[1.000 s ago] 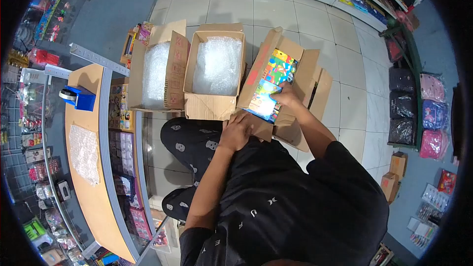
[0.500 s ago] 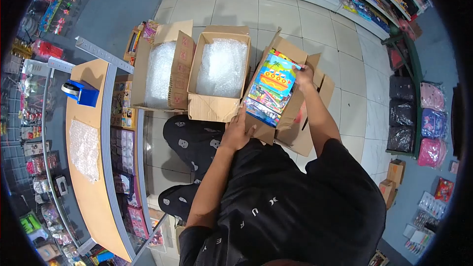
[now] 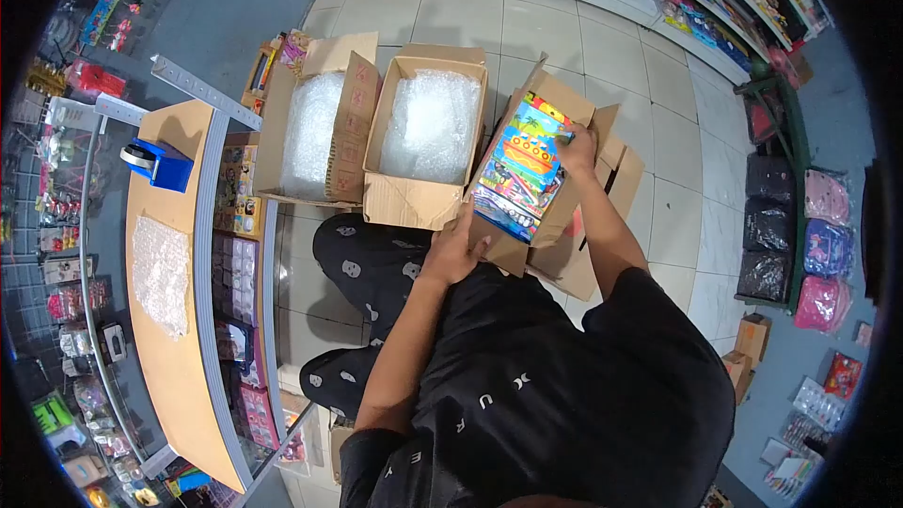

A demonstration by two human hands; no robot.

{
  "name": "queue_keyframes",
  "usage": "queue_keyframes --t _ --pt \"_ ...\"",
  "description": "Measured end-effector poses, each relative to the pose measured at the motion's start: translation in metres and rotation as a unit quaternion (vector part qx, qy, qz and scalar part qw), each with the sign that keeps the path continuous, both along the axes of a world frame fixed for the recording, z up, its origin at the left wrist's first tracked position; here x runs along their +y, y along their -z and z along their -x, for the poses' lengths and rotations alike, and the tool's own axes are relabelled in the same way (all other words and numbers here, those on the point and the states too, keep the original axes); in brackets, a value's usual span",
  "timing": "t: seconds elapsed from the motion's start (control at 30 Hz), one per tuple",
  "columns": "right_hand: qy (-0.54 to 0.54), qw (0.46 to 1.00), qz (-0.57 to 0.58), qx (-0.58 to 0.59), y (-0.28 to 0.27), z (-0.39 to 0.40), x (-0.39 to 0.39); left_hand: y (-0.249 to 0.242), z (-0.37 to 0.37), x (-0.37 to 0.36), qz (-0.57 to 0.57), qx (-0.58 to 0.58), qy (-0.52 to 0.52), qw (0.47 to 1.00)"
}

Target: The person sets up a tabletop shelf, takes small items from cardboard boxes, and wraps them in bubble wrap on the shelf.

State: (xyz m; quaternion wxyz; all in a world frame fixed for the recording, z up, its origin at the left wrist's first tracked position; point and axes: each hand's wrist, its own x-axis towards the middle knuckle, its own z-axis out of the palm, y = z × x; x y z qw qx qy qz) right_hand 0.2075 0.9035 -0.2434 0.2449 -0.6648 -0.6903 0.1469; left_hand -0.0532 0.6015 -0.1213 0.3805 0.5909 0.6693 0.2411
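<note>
A colouring book [image 3: 529, 146] with a boat and palm tree on its cover lies tilted in the right-hand open cardboard box [image 3: 497, 243]. The fingers of my right hand [image 3: 580, 150] are closed over the book's right edge. Below it in the box, other colourful printed packs [image 3: 511, 209] show in part. My left hand [image 3: 453, 254] grips the near left corner of this box, thumb on the flap side and fingers along the outer wall. Its fingertips are partly hidden.
Two more open cartons, a middle box [image 3: 376, 198] and a left box [image 3: 270, 165], hold bubble wrap. On the wooden counter [image 3: 174, 395] are a blue tape dispenser [image 3: 167, 167] and a bubble wrap sheet [image 3: 162, 273]. Shelves [image 3: 649, 0] line the far side; wrapped bags [image 3: 824, 249] stand right.
The view has shifted slightly. My right hand and the colouring book sit a little lower in the box, the fingers more curled; my left hand stays at the box corner.
</note>
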Motion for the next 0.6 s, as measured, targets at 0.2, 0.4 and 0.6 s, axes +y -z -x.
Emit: queue_keyframes --t 0.2,0.4,0.6 --pt "-0.023 0.993 0.109 -0.028 -0.058 0.025 -0.040 0.001 -0.002 -0.001 -0.019 -0.001 -0.005 1.000" --pt "0.046 0.981 0.175 0.069 -0.053 0.035 -0.036 0.005 -0.002 -0.003 -0.023 0.000 -0.007 1.000" --pt "0.106 0.974 0.151 0.133 -0.042 0.030 -0.027 0.005 0.003 0.000 0.022 -0.047 0.011 0.999"
